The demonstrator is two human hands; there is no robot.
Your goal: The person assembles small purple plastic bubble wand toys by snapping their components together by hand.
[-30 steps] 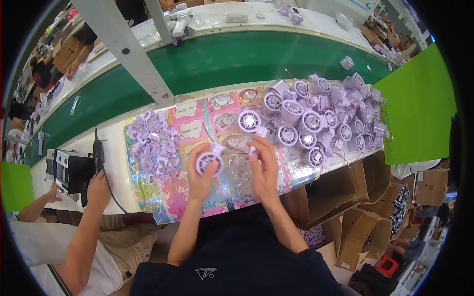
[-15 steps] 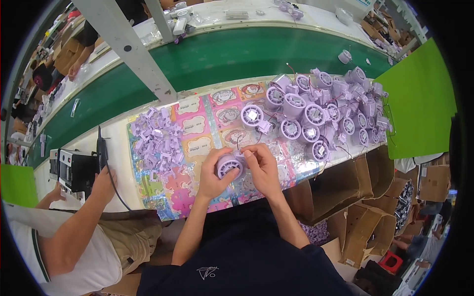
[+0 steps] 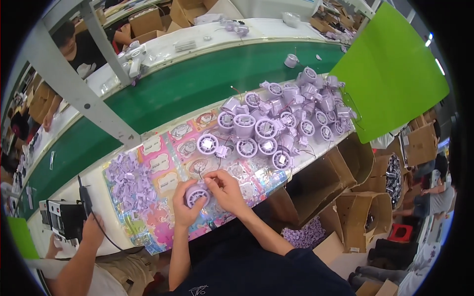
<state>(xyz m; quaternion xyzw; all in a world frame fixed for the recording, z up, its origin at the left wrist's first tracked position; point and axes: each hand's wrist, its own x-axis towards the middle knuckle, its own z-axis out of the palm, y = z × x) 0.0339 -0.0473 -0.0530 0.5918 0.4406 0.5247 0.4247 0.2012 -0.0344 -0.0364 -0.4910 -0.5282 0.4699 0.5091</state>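
My left hand (image 3: 185, 204) grips a round lilac fan housing (image 3: 196, 195) near the front edge of the workbench, over a colourful patterned sheet (image 3: 168, 167). My right hand (image 3: 225, 190) pinches at the top right of the same housing, its fingertips touching the rim. A thin wire runs from the housing up toward a lone lilac fan unit (image 3: 207, 144). A heap of small lilac parts (image 3: 129, 183) lies to the left of my hands.
A big pile of lilac fan units (image 3: 286, 118) fills the bench's right side. A green conveyor belt (image 3: 187, 93) runs behind. Open cardboard boxes (image 3: 345, 197) stand at the right. A neighbour's hand (image 3: 91, 229) rests by a black device (image 3: 61, 219) at the left.
My hands have drawn closer together and nearer to me, carrying the fan housing down from the sheet's middle to its front edge. The neighbour's hand has shifted slightly.
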